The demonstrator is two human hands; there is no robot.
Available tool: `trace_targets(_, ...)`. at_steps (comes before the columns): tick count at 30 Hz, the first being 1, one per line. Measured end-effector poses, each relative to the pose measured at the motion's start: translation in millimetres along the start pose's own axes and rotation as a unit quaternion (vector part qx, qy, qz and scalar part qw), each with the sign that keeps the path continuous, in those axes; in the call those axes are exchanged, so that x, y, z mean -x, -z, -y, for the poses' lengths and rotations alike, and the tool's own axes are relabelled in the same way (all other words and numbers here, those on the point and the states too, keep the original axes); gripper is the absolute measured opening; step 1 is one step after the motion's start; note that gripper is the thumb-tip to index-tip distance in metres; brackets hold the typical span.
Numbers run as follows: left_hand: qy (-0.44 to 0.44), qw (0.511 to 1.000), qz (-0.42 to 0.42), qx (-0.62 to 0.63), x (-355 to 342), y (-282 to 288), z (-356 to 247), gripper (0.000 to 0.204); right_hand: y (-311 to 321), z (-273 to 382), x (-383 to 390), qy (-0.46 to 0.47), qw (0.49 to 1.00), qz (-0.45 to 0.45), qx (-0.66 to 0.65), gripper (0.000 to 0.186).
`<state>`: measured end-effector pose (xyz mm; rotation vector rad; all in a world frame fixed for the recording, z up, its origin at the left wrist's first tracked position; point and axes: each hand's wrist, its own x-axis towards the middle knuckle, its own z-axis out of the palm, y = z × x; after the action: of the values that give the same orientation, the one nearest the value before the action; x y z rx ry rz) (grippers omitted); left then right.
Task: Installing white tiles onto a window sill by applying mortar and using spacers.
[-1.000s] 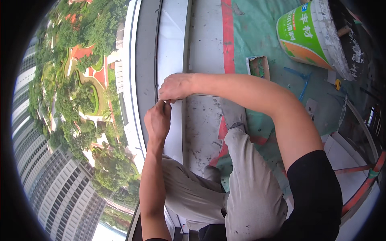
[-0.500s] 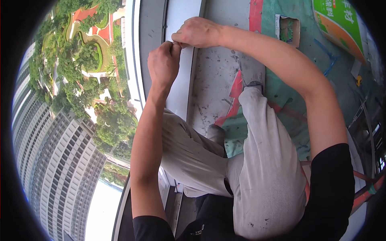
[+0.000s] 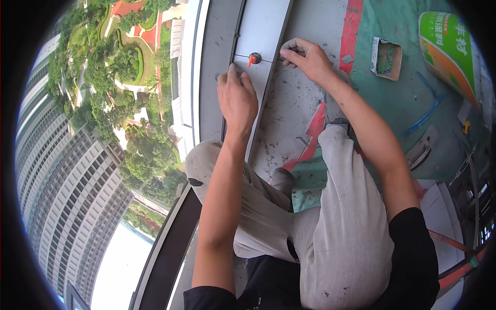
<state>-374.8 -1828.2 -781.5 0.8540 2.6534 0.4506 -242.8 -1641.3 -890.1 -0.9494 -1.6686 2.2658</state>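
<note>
From my remote seat I see the orange-and-black knob (image 3: pixel 253 59) on the white ledge (image 3: pixel 263 26), on the cross joint, roughly midway between the ledge's left and right edges. The left hand (image 3: pixel 237 101) is just below it, near the ledge's left edge, fingers loosely bent with the thumb apart; I see nothing in its grasp. The right hand (image 3: pixel 308 61) is by the ledge's right edge, fingers curled in, tips close together; I cannot tell whether they pinch anything. Beyond that edge, past the red tape (image 3: pixel 351 31), a small open box (image 3: pixel 396 64) rests on the green sheet (image 3: pixel 380 101), with a green-and-white bucket (image 3: pixel 452 51) further right.
</note>
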Motion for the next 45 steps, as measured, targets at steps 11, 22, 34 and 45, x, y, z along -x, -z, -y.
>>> trace_targets(11,0.048,0.986,-0.146,0.071,-3,-26,2,0.034,-15,-7,-10,-0.008,1.0,0.016,-0.012,0.025)
trace_targets(22,0.066,0.98,-0.169,0.08,-3,-33,-3,0.03,-26,5,-4,0.015,0.999,-0.02,0.032,0.02)
trace_targets(34,0.051,0.982,-0.165,0.071,-1,-39,-7,0.028,-30,9,4,0.048,0.987,-0.092,0.124,0.018)
trace_targets(45,0.056,0.985,-0.16,0.04,5,-36,-8,0.034,-28,-4,12,-0.039,0.997,-0.059,-0.033,0.029)
